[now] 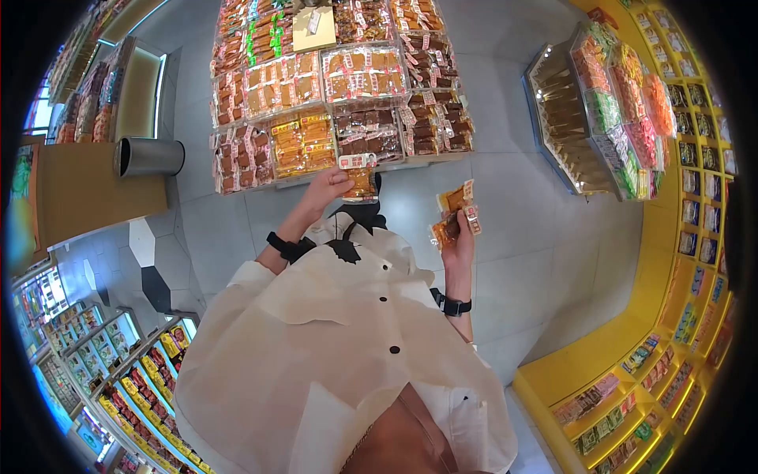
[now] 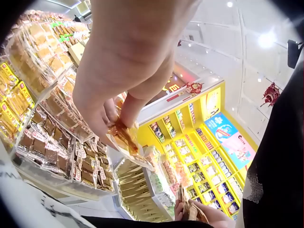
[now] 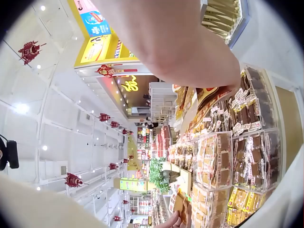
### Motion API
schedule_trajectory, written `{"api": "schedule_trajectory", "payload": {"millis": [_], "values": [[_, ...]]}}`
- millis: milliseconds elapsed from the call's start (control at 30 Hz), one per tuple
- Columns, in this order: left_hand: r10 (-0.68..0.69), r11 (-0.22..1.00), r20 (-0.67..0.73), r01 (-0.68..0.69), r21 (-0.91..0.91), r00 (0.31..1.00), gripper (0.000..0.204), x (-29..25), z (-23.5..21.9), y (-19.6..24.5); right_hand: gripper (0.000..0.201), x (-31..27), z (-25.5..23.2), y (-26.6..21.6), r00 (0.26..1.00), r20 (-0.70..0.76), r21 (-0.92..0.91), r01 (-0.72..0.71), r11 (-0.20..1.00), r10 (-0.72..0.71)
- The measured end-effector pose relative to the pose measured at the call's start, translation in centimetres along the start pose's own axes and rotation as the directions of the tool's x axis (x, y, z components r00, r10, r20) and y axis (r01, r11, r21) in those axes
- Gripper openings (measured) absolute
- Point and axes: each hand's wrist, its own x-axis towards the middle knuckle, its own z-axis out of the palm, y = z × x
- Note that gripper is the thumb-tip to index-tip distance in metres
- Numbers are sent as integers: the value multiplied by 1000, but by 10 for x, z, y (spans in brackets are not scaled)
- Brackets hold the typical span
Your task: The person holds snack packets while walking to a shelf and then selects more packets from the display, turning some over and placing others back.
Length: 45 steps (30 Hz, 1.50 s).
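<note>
My left hand (image 1: 326, 192) pinches a clear snack packet (image 1: 361, 185) with amber-brown pieces inside and a white and red label at its top. The packet is held up just in front of the near edge of a stepped display of packaged snacks (image 1: 363, 73). In the left wrist view the fingers and thumb close on the upper end of that packet (image 2: 126, 138). Off to the right, over the floor, my right hand (image 1: 459, 246) grips several similar snack packets (image 1: 448, 221), fanned out above its fingers.
A yellow card (image 1: 314, 30) stands on the display. To the right is a faceted stand with bagged sweets (image 1: 620, 103), then yellow wall shelves (image 1: 688, 158). A metal bin (image 1: 151, 157) and brown counter (image 1: 103, 193) are on the left. Grey tiled floor (image 1: 545, 261) lies between.
</note>
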Motion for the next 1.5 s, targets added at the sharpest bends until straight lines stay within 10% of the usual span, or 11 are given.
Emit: {"api": "schedule_trajectory", "payload": {"millis": [900, 1500], "values": [[-150, 988, -40, 149, -39, 988, 27, 121, 12, 18, 21, 32, 51, -52, 991, -128, -89, -61, 994, 49], [-127, 976, -111, 144, 163, 986, 30, 193, 137, 4, 32, 126, -55, -150, 961, 57, -60, -266, 962, 269]]}}
